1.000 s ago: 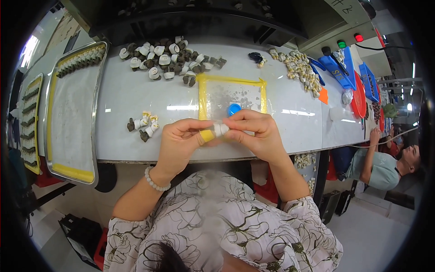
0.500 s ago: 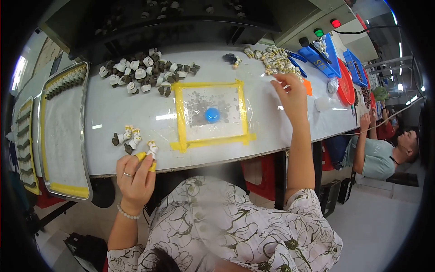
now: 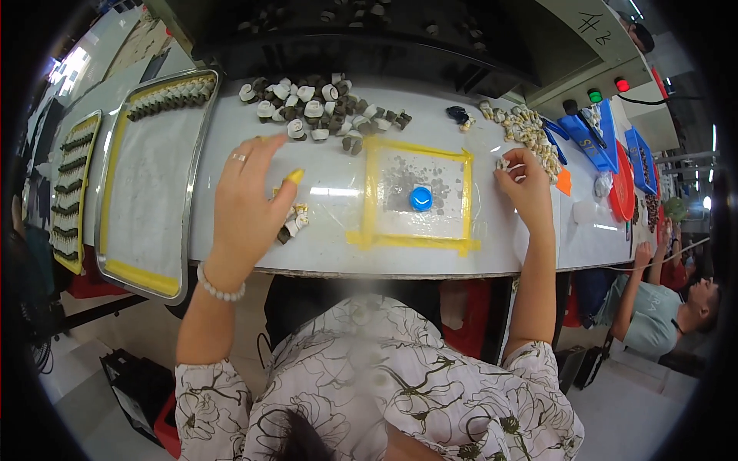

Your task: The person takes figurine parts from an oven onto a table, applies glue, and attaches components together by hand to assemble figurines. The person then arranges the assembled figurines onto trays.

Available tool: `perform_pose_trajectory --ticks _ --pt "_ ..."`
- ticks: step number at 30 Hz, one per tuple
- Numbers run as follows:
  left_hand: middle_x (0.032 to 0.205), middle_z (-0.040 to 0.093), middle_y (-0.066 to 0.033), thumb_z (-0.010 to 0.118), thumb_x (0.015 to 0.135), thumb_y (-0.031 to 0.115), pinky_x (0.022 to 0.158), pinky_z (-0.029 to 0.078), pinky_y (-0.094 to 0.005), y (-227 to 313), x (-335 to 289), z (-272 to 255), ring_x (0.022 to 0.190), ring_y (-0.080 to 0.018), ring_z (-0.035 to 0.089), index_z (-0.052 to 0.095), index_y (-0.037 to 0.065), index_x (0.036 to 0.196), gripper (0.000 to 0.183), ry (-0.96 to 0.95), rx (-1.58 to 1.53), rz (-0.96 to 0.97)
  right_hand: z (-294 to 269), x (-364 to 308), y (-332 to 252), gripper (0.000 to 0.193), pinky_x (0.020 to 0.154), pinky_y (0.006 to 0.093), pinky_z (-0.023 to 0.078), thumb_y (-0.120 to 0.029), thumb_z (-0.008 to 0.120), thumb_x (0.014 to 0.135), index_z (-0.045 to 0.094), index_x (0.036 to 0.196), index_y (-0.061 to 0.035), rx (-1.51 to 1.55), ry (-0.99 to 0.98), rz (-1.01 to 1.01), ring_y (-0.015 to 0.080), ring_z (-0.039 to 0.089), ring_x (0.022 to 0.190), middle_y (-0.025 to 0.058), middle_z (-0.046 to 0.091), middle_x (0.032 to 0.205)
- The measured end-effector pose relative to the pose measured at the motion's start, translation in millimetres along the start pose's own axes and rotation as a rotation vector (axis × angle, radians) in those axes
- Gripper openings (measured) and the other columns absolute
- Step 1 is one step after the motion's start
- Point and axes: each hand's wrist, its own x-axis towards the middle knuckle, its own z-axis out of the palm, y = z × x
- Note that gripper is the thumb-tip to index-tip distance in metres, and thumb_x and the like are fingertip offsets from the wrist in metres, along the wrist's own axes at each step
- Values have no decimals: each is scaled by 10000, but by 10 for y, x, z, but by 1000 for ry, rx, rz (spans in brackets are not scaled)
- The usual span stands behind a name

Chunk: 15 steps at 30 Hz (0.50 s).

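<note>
My left hand [image 3: 250, 200] has its fingers stretched out toward a pile of small white-and-dark-grey pieces [image 3: 314, 107], and yellow covers sit on its fingertips. Partly hidden behind its thumb, a few white figurine pieces with yellow tips [image 3: 297, 220] lie on the table. My right hand [image 3: 524, 184] pinches a small white figurine piece [image 3: 503, 164] above the table. Just beyond it is a heap of white-and-yellow pieces [image 3: 530, 132]. Between my hands, a blue round cap [image 3: 420, 198] sits inside a yellow-taped rectangle [image 3: 371, 180] marked with grey spots.
To the left are a metal tray [image 3: 187, 230] with a row of pieces at its far end and a narrower filled tray [image 3: 77, 192]. Blue bins [image 3: 603, 146] and a red basin [image 3: 621, 188] stand at right. A dark machine opening borders the back. A person [image 3: 653, 307] sits far right.
My left hand has let go of a figurine piece near the front edge and moved up to the white-and-grey pile. My right hand has moved nearer, with a small piece visible in its fingers.
</note>
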Motion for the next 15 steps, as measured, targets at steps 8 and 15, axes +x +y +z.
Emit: perform_pose_trajectory --ticks 8,15 --pt "950 602 -131 611 743 66 657 465 -346 -300 294 232 705 -240 552 581 26 1069 330 -307 -28 -249 89 -166 -69 244 585 258 454 -49 690 750 593 973 -27 -72 23 -135 129 500 635 50 555 786" --pt "967 607 -149 614 734 36 749 492 -335 -90 361 117 875 -251 604 560 12 974 247 -368 -228 -401 132 -348 -229 215 597 247 452 -86 730 746 625 920 -16 206 -4 -58 115 524 654 41 602 788"
